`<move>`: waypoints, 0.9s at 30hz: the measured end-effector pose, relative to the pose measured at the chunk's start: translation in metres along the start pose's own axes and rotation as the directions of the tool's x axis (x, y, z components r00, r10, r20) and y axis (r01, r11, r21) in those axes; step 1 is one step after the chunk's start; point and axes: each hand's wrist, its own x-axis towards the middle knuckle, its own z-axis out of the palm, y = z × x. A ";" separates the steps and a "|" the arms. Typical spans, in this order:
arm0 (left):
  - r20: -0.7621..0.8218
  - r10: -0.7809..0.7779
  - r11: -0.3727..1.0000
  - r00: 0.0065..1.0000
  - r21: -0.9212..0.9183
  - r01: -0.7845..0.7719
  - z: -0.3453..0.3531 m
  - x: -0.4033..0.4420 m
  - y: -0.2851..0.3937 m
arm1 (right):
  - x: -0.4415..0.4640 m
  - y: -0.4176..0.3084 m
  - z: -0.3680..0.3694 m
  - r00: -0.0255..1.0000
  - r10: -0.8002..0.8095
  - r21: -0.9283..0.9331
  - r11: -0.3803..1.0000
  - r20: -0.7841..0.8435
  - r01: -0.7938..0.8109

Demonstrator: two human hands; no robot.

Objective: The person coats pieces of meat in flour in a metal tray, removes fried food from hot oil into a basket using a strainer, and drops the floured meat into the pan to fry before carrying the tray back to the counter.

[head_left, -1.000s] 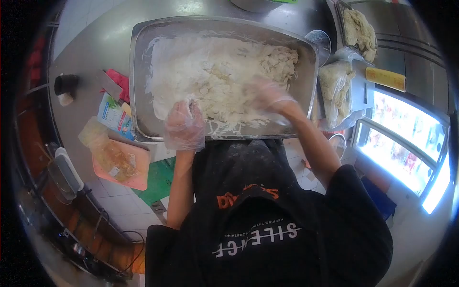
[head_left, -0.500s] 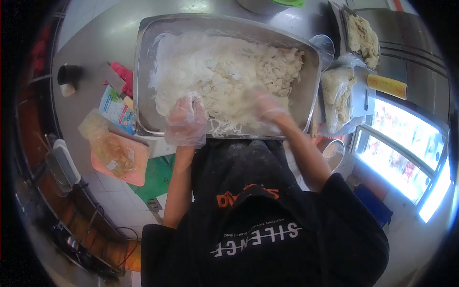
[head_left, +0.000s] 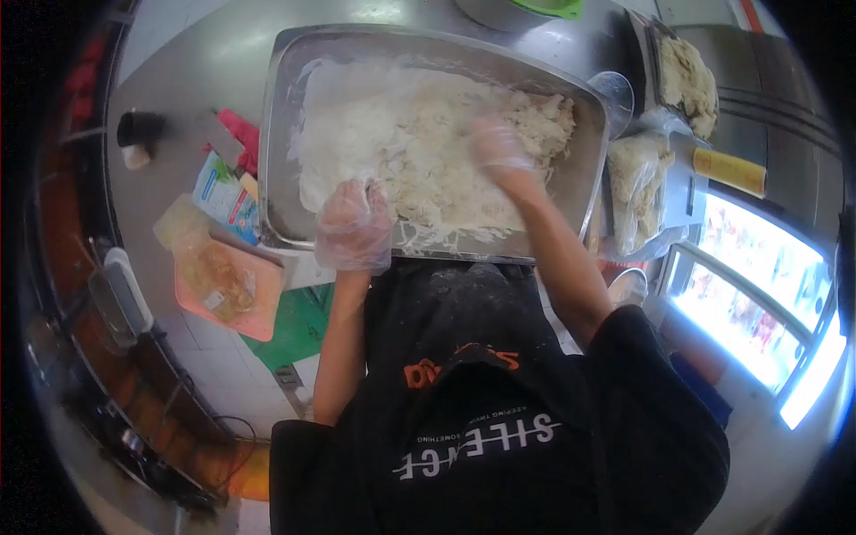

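A large metal tray (head_left: 584,192) holds white flour with lumpy, floured pieces (head_left: 428,160) in it, lumpiest toward the right. My left hand (head_left: 355,223), in a clear plastic glove, is at the tray's near edge with its fingers curled together at the flour; what they hold, if anything, is hidden. Over the right part of the flour is my right hand (head_left: 499,147), also gloved. It is smeared by motion, so its fingers cannot be made out.
Left of the tray lie a red cloth (head_left: 239,138), a blue-white packet (head_left: 223,192) and a pink tray (head_left: 227,290) with a bag. At right are bagged dough-like food (head_left: 637,187), a yellow box (head_left: 729,171), a strainer (head_left: 613,96) and a lit display case (head_left: 758,267).
My right hand has moved up and away from the tray's near edge, over the flour. My left hand stays at the near edge. The whole view has shifted slightly.
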 end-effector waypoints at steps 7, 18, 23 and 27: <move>0.028 -0.048 0.997 0.998 0.063 0.046 0.004 -0.001 0.000 | 0.022 -0.033 -0.039 0.997 0.008 -0.251 0.968 0.077 0.012; 0.096 -0.124 0.990 0.988 0.072 0.118 -0.003 -0.002 0.007 | 0.013 -0.027 -0.001 0.966 0.097 0.063 0.991 0.239 -0.115; 0.347 0.026 0.982 0.938 0.169 -0.090 0.013 0.008 -0.011 | 0.006 0.029 -0.072 0.983 0.159 0.060 0.986 -0.096 -0.154; 0.472 0.149 0.934 0.869 0.221 -0.280 0.065 0.022 -0.026 | 0.006 0.026 -0.071 0.987 0.000 -0.077 0.997 -0.162 -0.012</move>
